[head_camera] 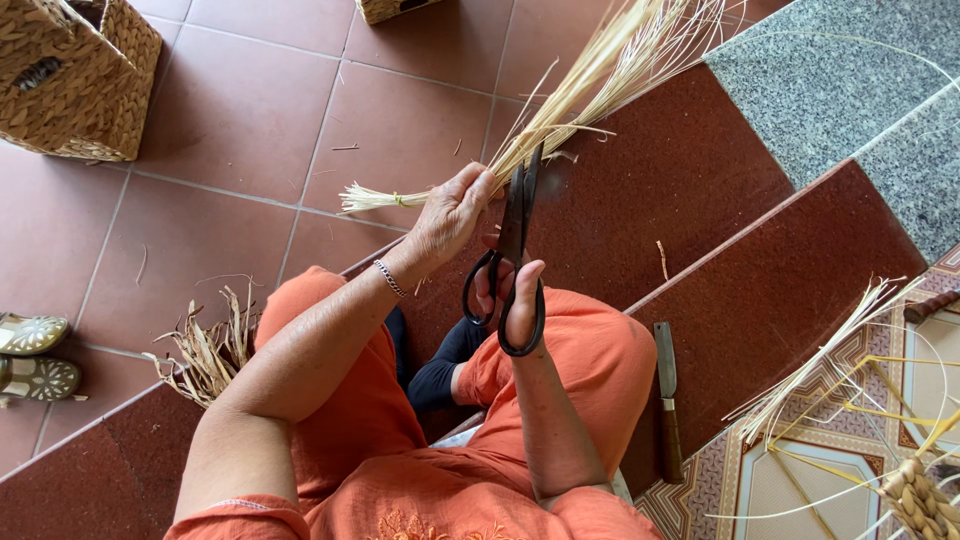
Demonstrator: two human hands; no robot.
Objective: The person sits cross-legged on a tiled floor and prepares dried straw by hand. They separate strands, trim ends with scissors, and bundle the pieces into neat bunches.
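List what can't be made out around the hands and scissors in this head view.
- Straw bundle: far ends run off the top edge.
- Scissors: blade tips blur against the straw.
- Left hand: palm and grip face away.
- Right hand: fingers hidden in the loops.
- Basket: cut by the corner.

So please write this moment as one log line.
left hand: grips straw bundle | right hand: holds black scissors, blades at bundle | knife: on step

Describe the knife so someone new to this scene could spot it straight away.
Start at the dark red step where the person sits. Beside the right knee in orange cloth, the knife lies flat on the step's edge. Unlike the black scissors in the right hand, it is a single straight blade, and no hand touches it.
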